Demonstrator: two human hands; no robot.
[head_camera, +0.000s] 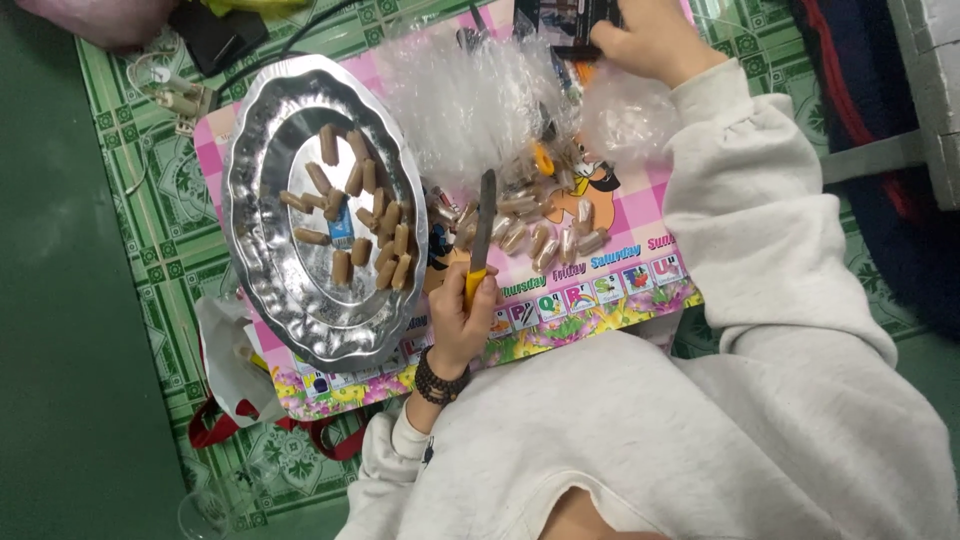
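While left hand (458, 318) grips knife (484, 222) — right hand (652, 40) clutches dark packet (568, 20) | steel tray (262, 140) alongside

Pink checked table (640, 215) — silver tray (262, 150), brown sausages (361, 250).

Even, soft light throughout, white glare on the silver tray (262, 215) at nine o'clock and clear plastic (470, 95) at twelve, edges slightly soft.

Small blue wrapped packet (341, 226) among sausages on silver tray (260, 150); clear crinkled wrappers (470, 95) beside it.
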